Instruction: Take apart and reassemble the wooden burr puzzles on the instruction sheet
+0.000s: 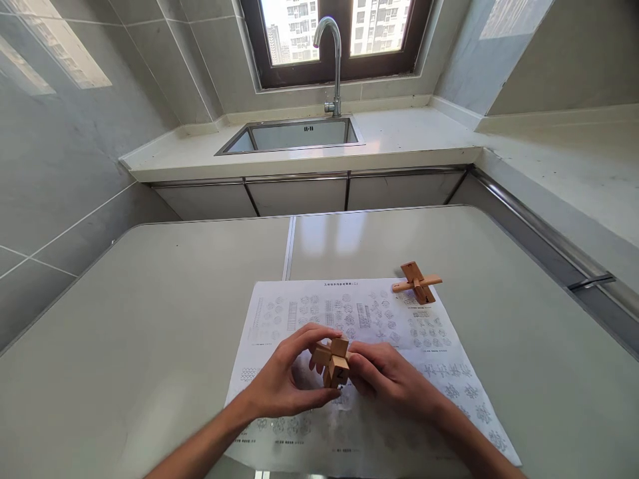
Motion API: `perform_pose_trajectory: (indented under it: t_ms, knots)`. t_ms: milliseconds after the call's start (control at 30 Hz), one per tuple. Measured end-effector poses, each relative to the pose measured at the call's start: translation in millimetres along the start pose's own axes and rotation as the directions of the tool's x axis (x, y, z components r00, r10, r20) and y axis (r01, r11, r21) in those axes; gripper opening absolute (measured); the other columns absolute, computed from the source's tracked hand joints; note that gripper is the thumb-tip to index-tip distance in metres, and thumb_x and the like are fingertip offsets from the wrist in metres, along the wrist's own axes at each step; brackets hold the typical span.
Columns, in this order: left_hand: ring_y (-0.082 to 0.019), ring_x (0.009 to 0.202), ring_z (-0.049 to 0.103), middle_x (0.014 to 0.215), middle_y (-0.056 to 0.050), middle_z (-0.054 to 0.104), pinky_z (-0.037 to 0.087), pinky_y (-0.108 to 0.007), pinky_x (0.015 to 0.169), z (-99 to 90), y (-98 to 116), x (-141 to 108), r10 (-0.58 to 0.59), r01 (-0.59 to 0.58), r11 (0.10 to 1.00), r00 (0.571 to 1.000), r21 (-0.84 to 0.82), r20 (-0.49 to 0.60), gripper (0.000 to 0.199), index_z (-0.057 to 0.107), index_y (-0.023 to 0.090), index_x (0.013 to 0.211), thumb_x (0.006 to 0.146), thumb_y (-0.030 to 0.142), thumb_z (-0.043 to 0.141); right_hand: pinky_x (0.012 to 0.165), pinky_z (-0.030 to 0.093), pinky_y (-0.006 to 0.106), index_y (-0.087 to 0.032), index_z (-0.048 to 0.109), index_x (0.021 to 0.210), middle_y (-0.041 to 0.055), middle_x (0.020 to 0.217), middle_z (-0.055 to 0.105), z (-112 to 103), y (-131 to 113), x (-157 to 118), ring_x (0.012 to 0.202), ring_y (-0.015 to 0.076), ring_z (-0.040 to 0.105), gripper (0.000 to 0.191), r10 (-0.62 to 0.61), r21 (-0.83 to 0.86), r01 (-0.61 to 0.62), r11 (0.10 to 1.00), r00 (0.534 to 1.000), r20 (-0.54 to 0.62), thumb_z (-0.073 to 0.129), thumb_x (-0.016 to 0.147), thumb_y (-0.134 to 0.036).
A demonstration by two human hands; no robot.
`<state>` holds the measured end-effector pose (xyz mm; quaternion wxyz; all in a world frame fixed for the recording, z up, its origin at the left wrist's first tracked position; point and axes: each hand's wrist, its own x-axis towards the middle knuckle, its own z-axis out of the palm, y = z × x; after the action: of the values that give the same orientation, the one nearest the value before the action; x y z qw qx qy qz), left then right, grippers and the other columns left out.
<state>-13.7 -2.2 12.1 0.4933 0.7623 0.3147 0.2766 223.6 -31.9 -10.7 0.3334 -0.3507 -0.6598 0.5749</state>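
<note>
Both hands hold a wooden interlocking burr puzzle [338,368] above a printed sheet. My left hand [292,372] curves around it from the left, its fingers at the top and its thumb at the bottom. From the right, my right hand [382,374] pinches the puzzle's side with curled fingers. A dark number, which looks like a 2, marks the lower front block. Beneath lies the white instruction sheet [279,313], covered in small line drawings of puzzles. Another wooden cross-shaped puzzle [418,283] rests on the sheet's upper right corner, apart from my hands.
The sheet lies on a pale table [164,319] with a seam running through it. Beyond the table's far edge is a white counter [409,136] with a sink [294,150] and a curved faucet [337,66] below a window. Tiled wall stands at left; another counter runs along the right.
</note>
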Motion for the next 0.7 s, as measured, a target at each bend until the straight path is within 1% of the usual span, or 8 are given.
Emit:
perform_pose_trajectory:
  t_ms: [133,233,300,400,467,533,633,700]
  knots:
    - [-0.024,0.109,0.063,0.126,-0.004,0.064,0.051,-0.038,0.097,0.5,-1.1,-0.5,0.012,-0.012,1.0,1.0,-0.006,0.007,0.075,0.055,0.039,0.143,0.08,0.013,0.084,0.062,0.037,0.027,-0.021,0.051,0.074,-0.002,0.066,0.054,0.3,-0.6,-0.3,0.06,0.0132,0.047,0.053,0.005,0.021,-0.006,1.0,1.0,0.013,0.036,0.111,-0.056]
    - [-0.024,0.109,0.062,0.131,-0.005,0.062,0.051,-0.038,0.095,0.7,-4.0,-1.2,-0.034,0.034,0.999,0.999,-0.019,-0.028,0.076,0.055,0.039,0.144,0.078,0.02,0.089,0.062,0.039,0.028,-0.021,0.053,0.073,-0.001,0.064,0.055,2.1,1.0,1.1,0.059,0.0137,0.049,0.056,0.048,0.104,-0.045,0.994,0.999,-0.025,0.038,0.11,-0.06]
    - [-0.02,0.097,0.062,0.122,-0.005,0.064,0.052,-0.035,0.089,0.8,-6.0,-1.2,-0.104,0.101,0.994,0.992,-0.042,-0.066,0.079,0.052,0.038,0.146,0.079,0.026,0.091,0.06,0.041,0.028,-0.02,0.054,0.073,-0.0005,0.063,0.057,2.7,2.5,2.6,0.056,0.0135,0.05,0.058,0.106,0.209,-0.092,0.974,0.993,-0.058,0.04,0.108,-0.065]
    - [-0.017,0.082,0.059,0.094,0.0,0.062,0.05,-0.032,0.081,1.0,-7.5,0.1,-0.188,0.176,0.979,0.974,-0.099,-0.124,0.074,0.047,0.033,0.149,0.086,0.034,0.086,0.054,0.042,0.027,-0.02,0.055,0.074,-0.0012,0.059,0.057,0.1,4.0,4.7,0.05,0.0119,0.048,0.059,0.226,0.407,-0.158,0.9,0.966,-0.124,0.044,0.103,-0.071]
    - [-0.017,0.081,0.058,0.089,0.001,0.059,0.05,-0.032,0.081,1.1,-7.3,1.7,-0.198,0.181,0.976,0.969,-0.124,-0.148,0.065,0.048,0.03,0.147,0.091,0.037,0.081,0.049,0.041,0.025,-0.019,0.057,0.076,-0.0023,0.059,0.056,-4.2,4.4,5.6,0.047,0.0107,0.047,0.058,0.323,0.531,-0.176,0.829,0.925,-0.198,0.051,0.1,-0.072]
    - [-0.016,0.079,0.057,0.091,-0.001,0.06,0.05,-0.031,0.081,1.3,-6.3,3.2,-0.202,0.185,0.976,0.967,-0.117,-0.152,0.055,0.052,0.028,0.142,0.094,0.039,0.078,0.043,0.038,0.022,-0.019,0.06,0.08,-0.0035,0.061,0.055,-9.7,4.3,5.9,0.045,0.0096,0.045,0.056,0.42,0.632,-0.166,0.757,0.865,-0.275,0.059,0.096,-0.073]
    - [-0.014,0.076,0.056,0.106,-0.005,0.062,0.051,-0.031,0.077,1.8,-4.5,4.6,-0.206,0.198,0.978,0.968,-0.065,-0.146,0.044,0.059,0.027,0.135,0.096,0.042,0.073,0.036,0.033,0.018,-0.019,0.063,0.085,-0.0048,0.064,0.054,-18.1,3.8,5.6,0.045,0.0082,0.044,0.052,0.525,0.735,-0.123,0.667,0.777,-0.346,0.07,0.089,-0.071]
    - [-0.013,0.075,0.057,0.119,-0.008,0.061,0.052,-0.031,0.076,2.0,-3.8,4.9,-0.197,0.194,0.98,0.97,-0.04,-0.141,0.039,0.061,0.027,0.132,0.098,0.043,0.071,0.034,0.032,0.017,-0.019,0.064,0.085,-0.005,0.064,0.053,-22.7,3.8,5.4,0.045,0.0076,0.045,0.05,0.569,0.781,-0.091,0.618,0.737,-0.365,0.078,0.084,-0.068]
